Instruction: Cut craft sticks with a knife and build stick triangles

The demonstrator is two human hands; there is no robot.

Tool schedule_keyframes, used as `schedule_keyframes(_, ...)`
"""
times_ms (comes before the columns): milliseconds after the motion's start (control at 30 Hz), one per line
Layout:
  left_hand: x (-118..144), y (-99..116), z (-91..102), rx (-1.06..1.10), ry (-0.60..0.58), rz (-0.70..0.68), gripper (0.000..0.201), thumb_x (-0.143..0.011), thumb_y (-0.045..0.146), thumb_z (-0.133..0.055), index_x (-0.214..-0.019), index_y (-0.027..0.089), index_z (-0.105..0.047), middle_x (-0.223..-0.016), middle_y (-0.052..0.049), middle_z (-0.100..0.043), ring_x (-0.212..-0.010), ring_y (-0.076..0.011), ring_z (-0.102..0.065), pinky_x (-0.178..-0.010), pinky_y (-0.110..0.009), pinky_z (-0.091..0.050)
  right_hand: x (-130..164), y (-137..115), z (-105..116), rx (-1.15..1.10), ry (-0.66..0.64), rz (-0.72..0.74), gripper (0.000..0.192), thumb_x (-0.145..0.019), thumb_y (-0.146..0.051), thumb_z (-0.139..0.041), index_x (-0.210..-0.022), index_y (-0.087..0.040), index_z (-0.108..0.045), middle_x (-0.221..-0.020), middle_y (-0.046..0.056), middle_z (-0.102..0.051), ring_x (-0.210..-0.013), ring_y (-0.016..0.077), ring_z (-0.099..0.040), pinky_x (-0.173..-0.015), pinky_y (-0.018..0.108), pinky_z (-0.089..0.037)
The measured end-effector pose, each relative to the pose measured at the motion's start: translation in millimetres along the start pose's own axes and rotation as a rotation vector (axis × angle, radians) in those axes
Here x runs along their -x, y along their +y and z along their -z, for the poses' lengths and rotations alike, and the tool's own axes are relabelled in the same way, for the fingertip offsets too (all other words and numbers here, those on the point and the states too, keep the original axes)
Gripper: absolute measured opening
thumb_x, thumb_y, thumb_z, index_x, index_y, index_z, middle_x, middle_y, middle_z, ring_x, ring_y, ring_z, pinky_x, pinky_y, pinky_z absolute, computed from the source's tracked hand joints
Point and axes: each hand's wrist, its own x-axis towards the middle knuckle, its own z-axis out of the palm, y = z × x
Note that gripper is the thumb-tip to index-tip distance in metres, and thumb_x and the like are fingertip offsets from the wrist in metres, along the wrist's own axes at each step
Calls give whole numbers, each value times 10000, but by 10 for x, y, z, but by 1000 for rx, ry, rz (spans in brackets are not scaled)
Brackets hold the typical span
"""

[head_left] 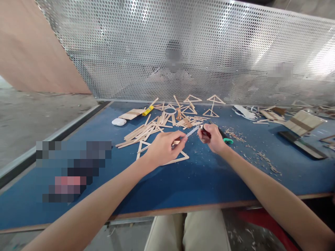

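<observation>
A: Grip status?
B: I see left hand (163,146) pinching a stick (178,140), right hand (213,137) clamped on a knife (193,131), frame centre, above blue worktop (204,174). Stick pile (146,130) just behind.

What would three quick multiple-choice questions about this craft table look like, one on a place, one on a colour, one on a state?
1. Where does the white case lie?
A. left of the stick pile
B. by the right hand
C. on the floor

2. What colour is the table?
A. green
B. blue
C. red

3. What is the right hand doing?
A. lying flat and empty
B. gripping a knife
C. holding a cup

Answers:
1 A, it sits on the table left of the sticks.
2 B, the top is blue.
3 B, its fingers close on the red handle, the blade pointing at the left hand, which pinches a stick.
</observation>
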Motion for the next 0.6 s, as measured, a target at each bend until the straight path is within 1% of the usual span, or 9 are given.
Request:
schedule_keyframes(200,7,-22,-22,-10,42,-13,117,-973,263,-587,-969,186,-675,-758,20,-736,-525,-66,-545,-560,-217,-412,-1,15,-4,-32,-15,-15,576,-933,-628,-511,-579,-179,-583,-460,-73,-215,-424,78,-153,-439,264,-121)
schedule_keyframes(367,4,-56,-49,-24,68,-45,148,-991,291,-596,-1024,188,-697,-757,17,-739,-523,-70,-526,-547,-228,-406,4,28,12,-77,-22,34,605,-920,-663,-505,-571,-176,-594,-443,-66,-226,-416,82,-164,-439,266,-118)
schedule_keyframes(467,-3,-59,-47,-11,89,-94,173,-1008,257,-564,-1047,182,-714,-846,-7,-764,-534,-70,-527,-546,-234,-410,5,22,12,-82,-21,49,596,-915,-655,-517,-569,-176,-597,-442,-66,-230,-414,81,-166,-438,268,-123)
schedule_keyframes(600,-6,-49,-36,17,63,-100,220,-1007,202,-520,-1114,169,-709,-974,-37,-781,-510,-64,-506,-530,-243,-411,4,13,8,-51,-17,39,587,-908,-657,-523,-571,-180,-587,-440,-65,-234,-416,83,-175,-435,265,-126)
